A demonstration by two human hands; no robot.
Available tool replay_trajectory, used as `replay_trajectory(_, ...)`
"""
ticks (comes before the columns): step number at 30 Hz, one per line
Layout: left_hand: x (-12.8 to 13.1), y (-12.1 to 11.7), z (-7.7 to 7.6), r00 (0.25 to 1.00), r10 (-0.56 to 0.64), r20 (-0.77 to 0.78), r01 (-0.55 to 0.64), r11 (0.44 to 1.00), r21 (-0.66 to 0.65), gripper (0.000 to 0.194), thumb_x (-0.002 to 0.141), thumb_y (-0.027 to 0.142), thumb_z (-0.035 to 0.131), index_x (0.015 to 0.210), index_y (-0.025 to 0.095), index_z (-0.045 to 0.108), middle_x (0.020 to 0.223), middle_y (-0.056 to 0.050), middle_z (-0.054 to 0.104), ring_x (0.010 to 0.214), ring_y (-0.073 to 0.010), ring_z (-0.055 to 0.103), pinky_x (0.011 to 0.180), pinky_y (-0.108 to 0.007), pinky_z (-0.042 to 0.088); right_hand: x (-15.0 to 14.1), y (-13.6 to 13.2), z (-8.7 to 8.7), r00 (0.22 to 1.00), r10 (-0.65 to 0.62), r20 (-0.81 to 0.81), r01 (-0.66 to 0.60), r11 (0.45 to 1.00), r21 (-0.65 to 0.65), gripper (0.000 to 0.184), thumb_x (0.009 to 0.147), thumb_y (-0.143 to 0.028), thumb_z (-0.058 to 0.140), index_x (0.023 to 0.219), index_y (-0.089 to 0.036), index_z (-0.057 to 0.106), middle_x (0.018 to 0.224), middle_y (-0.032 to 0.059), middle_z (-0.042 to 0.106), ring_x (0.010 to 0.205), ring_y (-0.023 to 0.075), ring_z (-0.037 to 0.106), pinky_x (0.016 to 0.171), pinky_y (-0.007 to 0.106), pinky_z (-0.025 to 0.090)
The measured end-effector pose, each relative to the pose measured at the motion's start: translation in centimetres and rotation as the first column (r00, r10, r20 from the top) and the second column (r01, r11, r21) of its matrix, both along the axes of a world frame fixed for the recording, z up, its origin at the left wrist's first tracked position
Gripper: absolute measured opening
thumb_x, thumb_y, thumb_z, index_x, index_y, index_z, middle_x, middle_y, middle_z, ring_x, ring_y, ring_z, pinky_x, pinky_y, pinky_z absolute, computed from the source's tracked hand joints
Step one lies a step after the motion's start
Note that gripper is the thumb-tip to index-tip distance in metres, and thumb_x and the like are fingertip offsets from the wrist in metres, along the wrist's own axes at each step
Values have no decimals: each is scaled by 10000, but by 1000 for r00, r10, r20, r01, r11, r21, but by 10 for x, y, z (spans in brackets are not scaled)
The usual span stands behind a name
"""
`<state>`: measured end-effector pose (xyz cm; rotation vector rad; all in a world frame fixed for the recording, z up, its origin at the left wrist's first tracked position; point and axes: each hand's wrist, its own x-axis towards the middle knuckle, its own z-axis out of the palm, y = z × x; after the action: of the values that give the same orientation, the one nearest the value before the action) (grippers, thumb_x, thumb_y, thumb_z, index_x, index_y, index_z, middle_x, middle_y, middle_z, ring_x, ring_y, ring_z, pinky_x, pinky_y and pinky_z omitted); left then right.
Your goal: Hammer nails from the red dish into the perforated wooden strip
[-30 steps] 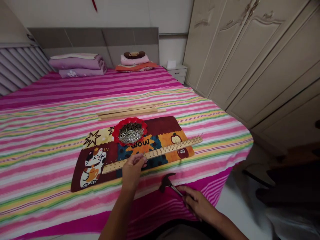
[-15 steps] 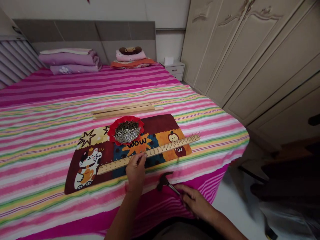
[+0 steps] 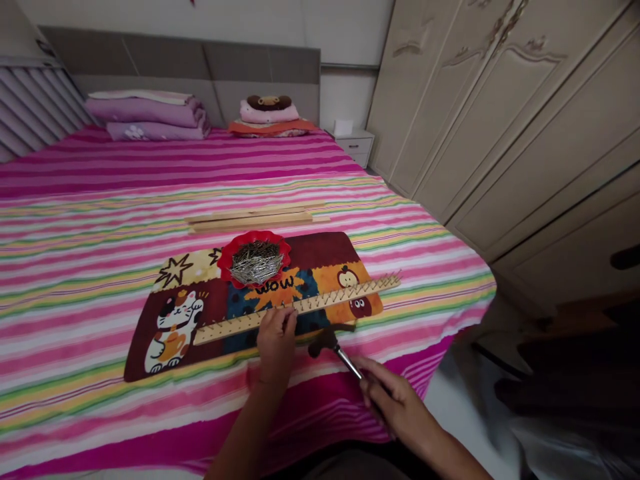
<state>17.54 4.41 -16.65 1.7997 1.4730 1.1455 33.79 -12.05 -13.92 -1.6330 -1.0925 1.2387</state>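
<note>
A long wooden strip [image 3: 320,301] lies across a printed mat [image 3: 315,253], with rows of nails [image 3: 370,285] standing up from it. At the strip's middle, my left hand [image 3: 277,340] has thumb and forefinger pinched on a nail, which is mostly hidden by the fingertips. My right hand [image 3: 395,403] is wrapped round the handle of a claw hammer [image 3: 327,339]. The hammer's dark head is just right of my left hand, near the mat's front edge. Behind the strip, a red scalloped bowl [image 3: 225,267] holds many loose nails [image 3: 257,263].
More wooden strips [image 3: 250,219] lie behind the mat on the striped bedspread [image 3: 90,233]. Folded bedding [image 3: 145,117] and a pillow stack [image 3: 270,115] are by the headboard [image 3: 260,70]. A wardrobe [image 3: 480,120] and nightstand [image 3: 356,145] stand to the right.
The hammer has risen slightly with my right hand, its head now overlapping the mat's front edge. My left hand keeps its pinch at the strip. The view has shifted a little.
</note>
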Motion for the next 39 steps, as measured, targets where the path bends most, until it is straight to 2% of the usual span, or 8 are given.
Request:
replay_trajectory(7,-3,2,-3,999,-14,-36,16,998,57,164,806,284,513,778,213,658,788,-38,634,791,-175,571,754,-295,448,-2,46,60,900,27,435,-186,926,329,410,896,-239,389,1276,-177,528,931,76,682,774,173,630,752,281,504)
replay_trajectory(11,-4,0,-2,999,-20,-44,23,997,75,166,818,275,502,790,209,651,782,-37,625,784,-172,562,754,-294,439,-8,62,61,849,49,527,-281,886,370,431,914,-206,371,1335,-203,464,1080,97,665,973,204,626,873,336,493)
replay_trajectory(16,-5,-1,-2,998,-25,-61,29,998,60,169,818,249,484,791,211,646,779,-40,614,787,-177,555,742,-297,432,-13,65,51,793,70,605,-341,874,346,462,894,-165,381,1350,-199,448,1060,108,678,922,218,651,812,357,531)
replay_trajectory(23,-5,-1,-1,998,-13,-55,15,999,30,149,811,254,503,769,214,640,777,-37,613,784,-178,556,751,-300,435,-8,38,61,905,108,411,-238,930,279,417,912,-240,387,1310,-209,508,1185,79,650,1077,206,612,917,306,483)
replay_trajectory(26,-5,1,-2,999,-10,-41,11,999,37,139,803,263,516,760,214,639,762,-38,614,780,-180,562,744,-303,444,-3,24,43,930,157,333,-222,960,168,425,893,-277,414,1289,-192,541,1150,83,671,1067,222,620,935,339,471)
replay_trajectory(32,-5,-4,2,999,-41,-26,42,998,56,160,796,261,506,823,206,653,813,-58,637,796,-186,584,752,-311,468,2,10,-17,978,135,156,-142,989,33,445,829,-359,487,1214,-176,614,1155,84,672,1089,265,600,946,393,450)
replay_trajectory(36,-17,-2,28,993,-56,-109,65,994,86,202,818,283,483,890,204,655,851,-58,644,797,-178,592,737,-289,465,5,7,-45,991,76,106,-73,997,-29,445,806,-340,485,1204,-192,617,922,51,721,814,228,654,782,363,515)
replay_trajectory(39,-32,24,60,969,22,-248,15,989,149,205,813,296,496,883,204,664,867,-61,646,816,-188,586,754,-286,456,8,5,-59,996,30,82,-27,999,-40,461,793,-363,486,1190,-171,622,765,36,689,645,190,602,662,328,508)
